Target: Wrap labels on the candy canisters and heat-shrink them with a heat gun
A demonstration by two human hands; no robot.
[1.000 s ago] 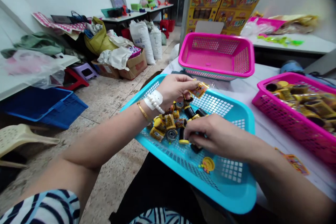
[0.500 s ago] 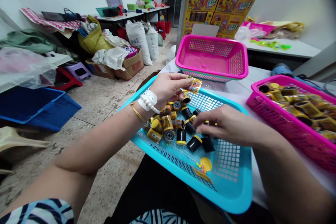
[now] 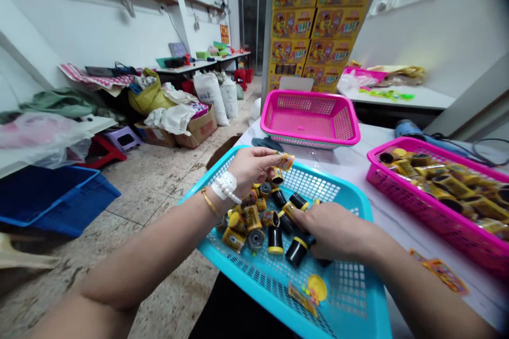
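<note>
My left hand (image 3: 254,167) pinches a small yellow printed wrapper (image 3: 286,161) above the far side of the blue basket (image 3: 353,302). Beneath it lies a pile of small canisters, some in printed sleeves (image 3: 252,217), others plain black with yellow caps (image 3: 275,239). Down in this pile, my right hand (image 3: 330,230) has its fingers curled around a black canister (image 3: 305,235), mostly hidden by the hand. A loose yellow cap (image 3: 317,288), tiny coloured beads and a flat wrapper strip (image 3: 302,299) lie near the basket's front.
A pink basket (image 3: 397,183) of wrapped canisters stands at right, with loose printed wrappers (image 3: 441,271) on the table before it. Another pink basket (image 3: 310,140) sits behind the blue one. Yellow cartons (image 3: 310,32) are stacked beyond. A blue crate (image 3: 59,196) is at left.
My right hand has lowered into the black canisters and its fingers have closed. My left hand still holds the wrapper, now turned more edge-on. The camera view has tilted upward.
</note>
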